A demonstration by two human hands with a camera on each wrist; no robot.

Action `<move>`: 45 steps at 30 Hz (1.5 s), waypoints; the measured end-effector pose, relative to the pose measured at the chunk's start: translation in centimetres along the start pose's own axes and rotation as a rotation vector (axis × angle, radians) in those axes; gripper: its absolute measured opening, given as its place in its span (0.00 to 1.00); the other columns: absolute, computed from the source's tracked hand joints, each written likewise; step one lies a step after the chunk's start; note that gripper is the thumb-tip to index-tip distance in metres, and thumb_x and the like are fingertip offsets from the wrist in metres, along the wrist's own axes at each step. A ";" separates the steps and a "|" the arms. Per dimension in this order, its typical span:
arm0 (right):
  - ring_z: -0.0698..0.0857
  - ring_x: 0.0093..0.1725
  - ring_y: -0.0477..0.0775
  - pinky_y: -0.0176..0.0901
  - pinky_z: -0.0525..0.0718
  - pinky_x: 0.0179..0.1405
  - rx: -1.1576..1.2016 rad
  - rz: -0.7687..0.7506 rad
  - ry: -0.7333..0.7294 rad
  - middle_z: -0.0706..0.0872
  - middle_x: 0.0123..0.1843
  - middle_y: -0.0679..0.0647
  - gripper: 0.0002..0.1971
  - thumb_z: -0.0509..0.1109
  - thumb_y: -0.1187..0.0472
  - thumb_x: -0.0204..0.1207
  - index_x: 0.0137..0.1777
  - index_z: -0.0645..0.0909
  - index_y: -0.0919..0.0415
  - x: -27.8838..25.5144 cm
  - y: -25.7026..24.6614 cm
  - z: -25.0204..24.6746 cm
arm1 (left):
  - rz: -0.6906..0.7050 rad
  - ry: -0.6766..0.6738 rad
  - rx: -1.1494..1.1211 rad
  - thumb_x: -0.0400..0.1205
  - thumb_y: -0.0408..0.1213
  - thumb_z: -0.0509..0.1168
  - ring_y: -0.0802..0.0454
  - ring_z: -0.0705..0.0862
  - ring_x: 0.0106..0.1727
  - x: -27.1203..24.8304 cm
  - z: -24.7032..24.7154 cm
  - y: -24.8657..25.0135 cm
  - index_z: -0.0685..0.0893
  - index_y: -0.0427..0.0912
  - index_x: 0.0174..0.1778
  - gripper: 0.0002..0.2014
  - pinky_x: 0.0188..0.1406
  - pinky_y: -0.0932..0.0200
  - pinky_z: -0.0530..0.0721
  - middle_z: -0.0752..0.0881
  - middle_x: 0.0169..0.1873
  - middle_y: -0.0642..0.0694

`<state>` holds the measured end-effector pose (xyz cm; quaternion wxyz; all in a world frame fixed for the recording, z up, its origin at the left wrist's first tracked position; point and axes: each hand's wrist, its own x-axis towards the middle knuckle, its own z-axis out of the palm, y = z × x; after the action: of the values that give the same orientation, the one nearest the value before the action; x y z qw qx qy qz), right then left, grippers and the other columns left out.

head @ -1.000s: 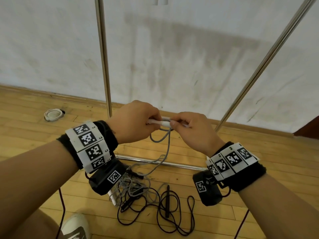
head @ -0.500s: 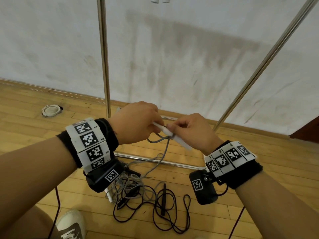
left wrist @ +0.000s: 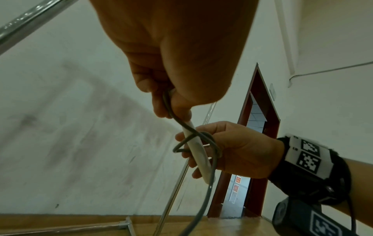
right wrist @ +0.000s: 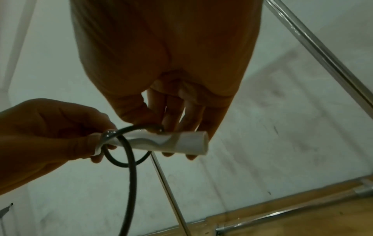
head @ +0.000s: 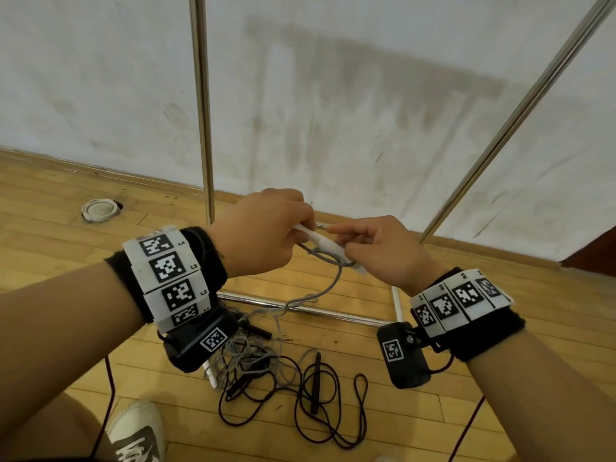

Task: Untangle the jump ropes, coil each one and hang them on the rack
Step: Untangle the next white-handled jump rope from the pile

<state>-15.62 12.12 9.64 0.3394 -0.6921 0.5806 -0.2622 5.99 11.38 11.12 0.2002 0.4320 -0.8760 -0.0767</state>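
Tilted further since a moment ago, the white handle point(head: 325, 243) now slopes down toward the right hand point(head: 383, 253), where half a second earlier it sat flatter between both fists. Fingers point(left wrist: 161, 110) of the left hand point(head: 263, 233) are curled round the handle's upper end, pinching it together with the grey rope point(left wrist: 210, 138), as the left wrist view shows; the head view hides that grip behind the knuckles. Right-hand fingers point(right wrist: 171, 115) curl behind the handle's lower half, thumb and forefinger pinching a loop of grey rope wound around it; whether they also clamp the handle itself is hard to make out in the dim right wrist view. From the loop the grey rope drops to the wooden floor point(head: 500, 328), into a tangle with a black rope point(head: 333, 425) and its black handle point(head: 315, 383), partly hidden under the left wrist camera. A second white handle point(head: 211, 375) peeps out below that camera, mostly covered. Steel poles of the rack point(head: 203, 105) rise behind the hands, their tops cut off by the frame; its base bar crosses the floor just behind the tangle. One shoe point(head: 136, 435) shows at the bottom edge, and a round white fitting point(head: 99, 210) lies by the wall.
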 end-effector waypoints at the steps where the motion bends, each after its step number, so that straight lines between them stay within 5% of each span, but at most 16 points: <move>1: 0.88 0.43 0.43 0.37 0.86 0.45 -0.002 -0.005 0.026 0.91 0.46 0.47 0.15 0.68 0.68 0.76 0.56 0.90 0.51 0.0 -0.1 0.2 | 0.013 0.001 0.004 0.83 0.36 0.67 0.55 0.75 0.39 0.0 0.0 0.1 0.88 0.47 0.54 0.07 0.40 0.57 0.76 0.77 0.42 0.56; 4: 0.84 0.39 0.41 0.37 0.82 0.39 0.014 -0.007 0.070 0.91 0.44 0.49 0.11 0.69 0.63 0.78 0.49 0.92 0.48 0.2 -0.1 0.5 | 0.028 0.003 0.002 0.84 0.35 0.67 0.53 0.77 0.39 0.0 -0.2 0.2 0.88 0.47 0.58 0.09 0.40 0.56 0.76 0.78 0.44 0.54; 9: 0.88 0.47 0.47 0.43 0.86 0.48 -0.025 -0.001 -0.003 0.91 0.46 0.48 0.10 0.70 0.65 0.80 0.53 0.91 0.52 0.1 0.6 -0.4 | 0.047 0.004 0.022 0.86 0.35 0.64 0.49 0.79 0.40 -0.3 -0.3 -0.2 0.88 0.46 0.62 0.12 0.39 0.54 0.79 0.77 0.46 0.51; 11: 0.88 0.43 0.42 0.46 0.86 0.47 -0.104 0.004 -0.013 0.90 0.44 0.47 0.10 0.70 0.65 0.80 0.55 0.90 0.54 0.0 1.1 -1.1 | 0.019 0.021 0.020 0.85 0.35 0.65 0.50 0.78 0.40 -0.3 -0.5 -1.0 0.88 0.46 0.61 0.11 0.39 0.56 0.76 0.76 0.45 0.53; 15: 0.86 0.42 0.49 0.50 0.88 0.51 -0.242 0.081 0.015 0.84 0.35 0.44 0.10 0.69 0.64 0.77 0.53 0.89 0.53 -0.1 2.0 -1.9 | -0.100 0.072 0.007 0.85 0.36 0.65 0.51 0.76 0.40 -0.3 -1.3 -3.1 0.89 0.45 0.60 0.11 0.40 0.56 0.72 0.75 0.41 0.53; 18: 0.85 0.45 0.43 0.34 0.81 0.45 -0.298 0.038 0.045 0.85 0.44 0.43 0.12 0.72 0.60 0.76 0.57 0.87 0.49 -0.4 2.1 -1.7 | -0.099 0.071 0.003 0.84 0.36 0.66 0.51 0.77 0.40 -0.3 -1.6 -3.5 0.90 0.45 0.59 0.11 0.40 0.55 0.74 0.77 0.40 0.52; 22: 0.80 0.59 0.40 0.37 0.82 0.55 -0.108 -0.177 0.125 0.79 0.61 0.41 0.16 0.69 0.57 0.82 0.69 0.79 0.47 -0.4 1.5 -0.6 | -0.040 0.078 -0.035 0.84 0.35 0.67 0.56 0.75 0.37 -0.3 -1.5 -2.6 0.90 0.44 0.58 0.10 0.37 0.62 0.71 0.78 0.42 0.52; 25: 0.79 0.62 0.34 0.30 0.79 0.54 -0.074 -0.248 -0.020 0.78 0.61 0.28 0.18 0.64 0.52 0.85 0.74 0.75 0.43 -0.4 1.0 0.4 | 0.048 0.062 -0.024 0.84 0.34 0.68 0.59 0.73 0.35 -0.2 -1.3 -1.8 0.90 0.44 0.58 0.10 0.35 0.69 0.66 0.77 0.42 0.55; 28: 0.82 0.53 0.30 0.29 0.78 0.52 -0.265 -0.328 -0.069 0.84 0.49 0.30 0.15 0.69 0.53 0.82 0.68 0.82 0.45 -0.1 1.2 0.9 | 0.022 0.024 -0.018 0.84 0.35 0.67 0.60 0.74 0.36 0.0 -1.4 -2.0 0.90 0.46 0.57 0.09 0.36 0.69 0.67 0.74 0.39 0.59; 31: 0.83 0.46 0.29 0.23 0.75 0.43 -0.312 -0.302 0.057 0.83 0.36 0.26 0.10 0.74 0.49 0.77 0.56 0.90 0.45 0.1 1.6 0.7 | -0.058 -0.053 0.018 0.84 0.37 0.66 0.60 0.76 0.38 0.0 -1.4 -2.8 0.91 0.47 0.56 0.09 0.39 0.63 0.73 0.77 0.38 0.58; 34: 0.83 0.39 0.41 0.37 0.80 0.42 -0.464 -0.262 0.128 0.85 0.34 0.36 0.07 0.75 0.49 0.76 0.44 0.91 0.50 0.3 2.3 0.2 | -0.172 -0.003 0.075 0.84 0.35 0.65 0.58 0.74 0.36 0.0 -1.9 -4.2 0.90 0.43 0.55 0.09 0.39 0.58 0.72 0.75 0.36 0.55; 37: 0.81 0.37 0.38 0.36 0.75 0.40 -0.533 -0.234 0.081 0.83 0.33 0.37 0.07 0.75 0.50 0.77 0.40 0.89 0.51 0.1 3.0 -0.2 | -0.228 0.054 0.069 0.85 0.37 0.66 0.55 0.73 0.39 0.0 -2.7 -5.4 0.90 0.43 0.57 0.09 0.41 0.60 0.69 0.74 0.37 0.56; 40: 0.82 0.45 0.37 0.32 0.74 0.41 -0.377 -0.249 0.130 0.84 0.44 0.36 0.07 0.74 0.46 0.76 0.50 0.86 0.45 0.0 2.9 0.0 | -0.146 0.024 -0.017 0.85 0.37 0.66 0.59 0.75 0.38 -0.4 -2.5 -5.0 0.90 0.44 0.56 0.09 0.37 0.65 0.69 0.78 0.39 0.54; 43: 0.78 0.60 0.38 0.33 0.76 0.55 -0.326 -0.329 0.133 0.79 0.61 0.38 0.20 0.69 0.42 0.78 0.69 0.77 0.43 0.2 1.9 0.8 | -0.038 0.028 -0.073 0.84 0.37 0.68 0.58 0.76 0.38 -0.4 -1.6 -3.4 0.90 0.45 0.57 0.08 0.39 0.68 0.69 0.82 0.43 0.50; 45: 0.79 0.58 0.43 0.41 0.77 0.55 -0.349 -0.343 0.078 0.80 0.59 0.40 0.21 0.66 0.43 0.81 0.73 0.75 0.45 0.3 1.2 1.3 | -0.010 0.085 -0.113 0.84 0.38 0.69 0.61 0.76 0.37 -0.1 -1.2 -2.5 0.89 0.45 0.57 0.08 0.38 0.72 0.69 0.82 0.42 0.53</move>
<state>-15.36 11.93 7.89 0.1426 -0.8180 0.5038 -0.2384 8.39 9.99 11.39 0.2612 0.4270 -0.8588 -0.1087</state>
